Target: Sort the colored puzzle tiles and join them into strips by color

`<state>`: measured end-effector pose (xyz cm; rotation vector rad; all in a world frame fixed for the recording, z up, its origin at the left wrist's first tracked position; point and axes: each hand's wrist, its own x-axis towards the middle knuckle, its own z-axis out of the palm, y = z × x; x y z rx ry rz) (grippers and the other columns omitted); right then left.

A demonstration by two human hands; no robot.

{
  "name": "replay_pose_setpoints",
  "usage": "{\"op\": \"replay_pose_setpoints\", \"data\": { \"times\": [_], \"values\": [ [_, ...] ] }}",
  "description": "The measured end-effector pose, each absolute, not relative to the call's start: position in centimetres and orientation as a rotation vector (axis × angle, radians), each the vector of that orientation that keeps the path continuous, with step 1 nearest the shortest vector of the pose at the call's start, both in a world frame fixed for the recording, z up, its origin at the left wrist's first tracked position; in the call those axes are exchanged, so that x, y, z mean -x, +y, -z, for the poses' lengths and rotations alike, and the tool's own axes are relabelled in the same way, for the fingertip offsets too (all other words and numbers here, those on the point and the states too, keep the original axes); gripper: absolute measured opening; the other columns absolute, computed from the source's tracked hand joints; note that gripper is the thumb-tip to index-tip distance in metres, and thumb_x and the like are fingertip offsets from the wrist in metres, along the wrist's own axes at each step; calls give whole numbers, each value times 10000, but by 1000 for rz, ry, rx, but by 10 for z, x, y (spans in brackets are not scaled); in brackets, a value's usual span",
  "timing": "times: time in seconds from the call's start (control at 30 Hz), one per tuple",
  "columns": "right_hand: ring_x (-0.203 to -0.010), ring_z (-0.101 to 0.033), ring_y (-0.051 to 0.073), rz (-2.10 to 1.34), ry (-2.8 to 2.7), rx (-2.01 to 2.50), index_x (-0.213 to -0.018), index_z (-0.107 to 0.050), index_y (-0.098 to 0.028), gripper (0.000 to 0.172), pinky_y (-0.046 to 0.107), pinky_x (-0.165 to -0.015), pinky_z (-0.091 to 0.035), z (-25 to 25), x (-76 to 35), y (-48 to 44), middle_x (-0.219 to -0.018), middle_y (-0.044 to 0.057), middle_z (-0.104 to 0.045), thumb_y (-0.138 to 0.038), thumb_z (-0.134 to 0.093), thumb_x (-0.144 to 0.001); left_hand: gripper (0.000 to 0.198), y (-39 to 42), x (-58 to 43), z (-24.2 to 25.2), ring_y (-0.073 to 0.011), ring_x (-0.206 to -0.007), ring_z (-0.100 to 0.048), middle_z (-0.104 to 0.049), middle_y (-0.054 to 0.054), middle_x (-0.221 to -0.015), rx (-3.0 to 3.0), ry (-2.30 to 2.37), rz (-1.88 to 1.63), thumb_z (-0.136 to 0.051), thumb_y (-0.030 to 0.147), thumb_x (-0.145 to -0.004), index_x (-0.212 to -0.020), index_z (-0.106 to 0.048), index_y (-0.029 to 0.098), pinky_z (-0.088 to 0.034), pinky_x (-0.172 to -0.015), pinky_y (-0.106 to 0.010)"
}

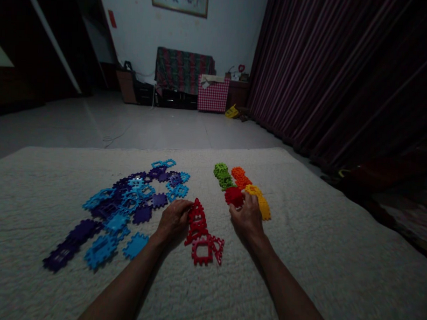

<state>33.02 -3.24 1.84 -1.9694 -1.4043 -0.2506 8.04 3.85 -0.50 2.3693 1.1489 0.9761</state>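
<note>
My left hand [175, 218] is closed, its fingertips at the left edge of a row of red interlocking building tiles [198, 220]. Below that row lie a red square tile with an open middle [202, 251] and a red triangular frame tile [217, 249]. To the right, my right hand [247, 214] grips a solid red square tile [234, 196] between thumb and fingers. Just beyond it sit green tiles [222, 175] and orange tiles [241, 177]. Yellow tiles [263, 204] lie close against the right hand, which partly hides them.
Dark purple tiles [142, 214] and light blue tiles [101, 250] spread loosely over the left of the cream quilted mat [300, 275]. Past the mat's far edge is a tiled floor [186, 128] with a cloth-covered cabinet [185, 70]. A purple curtain [308, 65] hangs on the right.
</note>
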Motion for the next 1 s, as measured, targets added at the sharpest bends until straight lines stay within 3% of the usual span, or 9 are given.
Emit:
{"op": "replay_pose_setpoints", "data": {
  "times": [0.33,0.6,0.83,1.0],
  "values": [
    [-954,-574,276,190,-1359,2087,-1169,-534,-122,451,388,-843,-471,-24,-327,-34,-1049,147,-554,-368,-614,-800,283,38,-80,2,-202,-913,-623,-726,-51,-967,-2404,1140,-939,-453,147,-854,-966,-706,210,-486,-828,-335],
    [-1008,-557,300,221,-1379,2030,-1227,-500,-98,531,418,-879,-470,-27,-325,-35,-1084,168,-550,-352,-632,-780,271,39,-80,3,-198,-911,-630,-728,-52,-959,-2360,1153,-958,-451,162,-875,-961,-703,209,-487,-830,-333],
    [-944,-573,221,45,-1606,1705,-1081,-587,-198,265,351,-862,-470,-29,-298,-45,-994,83,-595,-206,-517,-826,289,36,-78,-3,-196,-955,-619,-717,-52,-1000,-2356,1067,-958,-431,172,-887,-993,-697,216,-477,-885,-348],
    [-900,-563,205,-166,-1875,1751,-888,-650,-204,115,330,-827,-430,-21,-272,-51,-911,59,-617,-194,-567,-810,269,33,-80,-7,-218,-1074,-594,-685,-65,-1130,-2384,957,-904,-576,244,-835,-1075,-695,229,-459,-964,-355]
  ]
}}
